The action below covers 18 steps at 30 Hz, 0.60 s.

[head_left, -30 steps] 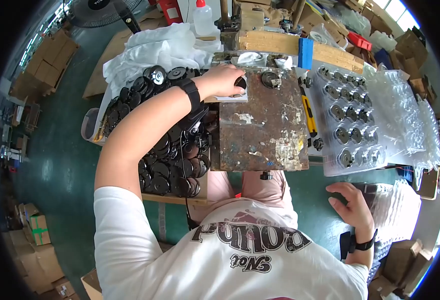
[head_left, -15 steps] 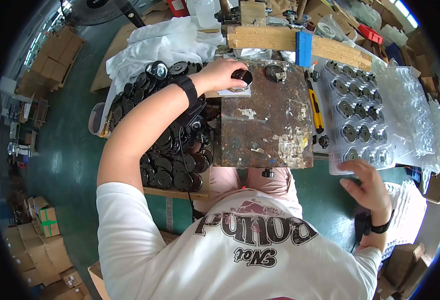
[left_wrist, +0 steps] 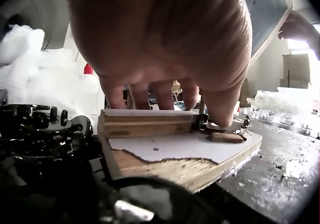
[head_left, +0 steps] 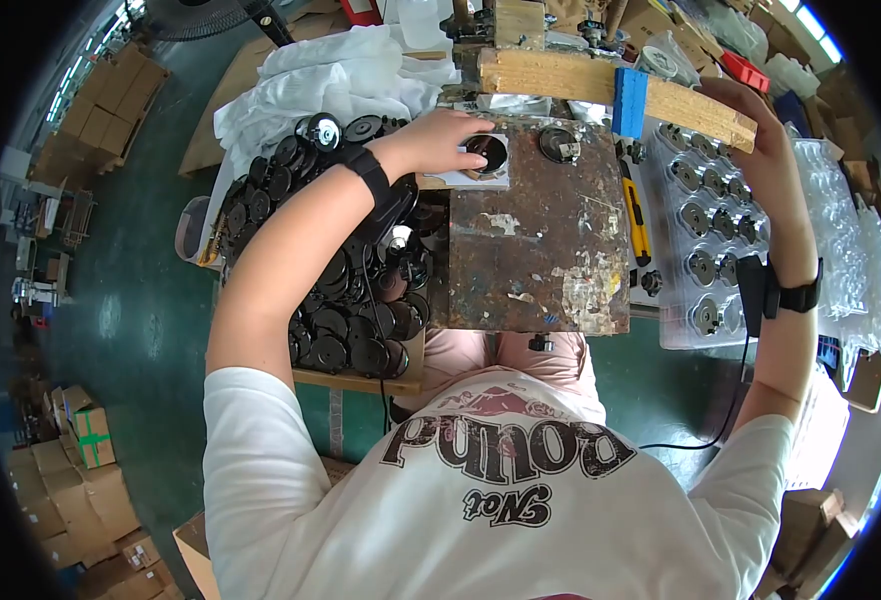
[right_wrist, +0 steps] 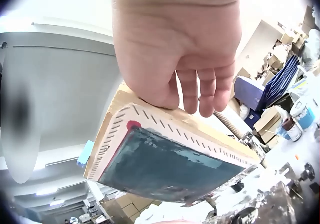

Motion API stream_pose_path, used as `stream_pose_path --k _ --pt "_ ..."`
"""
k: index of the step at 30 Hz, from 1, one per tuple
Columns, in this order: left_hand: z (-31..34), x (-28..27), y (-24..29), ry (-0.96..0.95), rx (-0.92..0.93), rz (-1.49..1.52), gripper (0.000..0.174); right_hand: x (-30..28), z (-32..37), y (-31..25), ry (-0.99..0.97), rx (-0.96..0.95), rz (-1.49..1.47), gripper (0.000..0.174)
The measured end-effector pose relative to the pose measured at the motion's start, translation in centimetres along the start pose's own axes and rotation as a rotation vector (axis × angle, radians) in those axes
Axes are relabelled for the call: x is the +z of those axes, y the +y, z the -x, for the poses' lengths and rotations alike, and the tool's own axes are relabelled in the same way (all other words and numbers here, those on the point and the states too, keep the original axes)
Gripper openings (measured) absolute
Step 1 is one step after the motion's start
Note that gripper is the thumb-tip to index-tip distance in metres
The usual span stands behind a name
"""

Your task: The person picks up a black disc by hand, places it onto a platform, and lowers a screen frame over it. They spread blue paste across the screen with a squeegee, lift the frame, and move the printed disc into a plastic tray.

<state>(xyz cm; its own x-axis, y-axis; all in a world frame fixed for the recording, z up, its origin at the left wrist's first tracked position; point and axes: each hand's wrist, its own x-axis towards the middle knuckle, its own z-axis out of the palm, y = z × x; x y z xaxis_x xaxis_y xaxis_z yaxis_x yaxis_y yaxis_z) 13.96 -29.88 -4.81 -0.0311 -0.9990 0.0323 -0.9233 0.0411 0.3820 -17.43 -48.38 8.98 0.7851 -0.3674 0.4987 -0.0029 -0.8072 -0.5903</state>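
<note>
Dozens of loose black parts [head_left: 328,345] crowd the space nearer the body than the left hand, heaped close, it seems, so that pieces are within easy reach. Bunched white cloth [head_left: 340,80] lies beyond that wrist, and on to the left hand [head_left: 430,143] itself: thumb and fingers bend around one black round part [head_left: 493,150], holding it at the rim. That piece sits over a white-faced wooden block [left_wrist: 150,146] right under the palm, probably to keep it steady. Right of those fingertips spreads the stained plate [head_left: 530,240], then a yellow knife [head_left: 637,222] between the two hands. Under the right forearm, a clear tray [head_left: 675,325] spaces its parts in pockets, presumably against rubbing. And the right hand [head_left: 772,165] is up at a raised wooden frame [head_left: 565,82]: thumb at its edge, fingers loosely bent, no closed grip showing.
</note>
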Motion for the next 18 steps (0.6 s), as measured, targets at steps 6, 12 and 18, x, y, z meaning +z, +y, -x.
stream_pose_path --k 6,12,18 --pt "1.3 -0.9 0.4 0.138 0.019 0.038 0.047 -0.4 -0.8 0.3 -0.114 0.046 -0.030 0.028" --pt "4.4 -5.6 4.8 0.312 -0.108 1.180 0.037 -0.6 -0.7 0.7 -0.163 0.040 0.027 0.024" --pt "5.6 -4.5 4.3 0.337 -0.095 1.497 0.031 -0.1 -0.3 1.0 -0.112 0.060 -0.063 0.022"
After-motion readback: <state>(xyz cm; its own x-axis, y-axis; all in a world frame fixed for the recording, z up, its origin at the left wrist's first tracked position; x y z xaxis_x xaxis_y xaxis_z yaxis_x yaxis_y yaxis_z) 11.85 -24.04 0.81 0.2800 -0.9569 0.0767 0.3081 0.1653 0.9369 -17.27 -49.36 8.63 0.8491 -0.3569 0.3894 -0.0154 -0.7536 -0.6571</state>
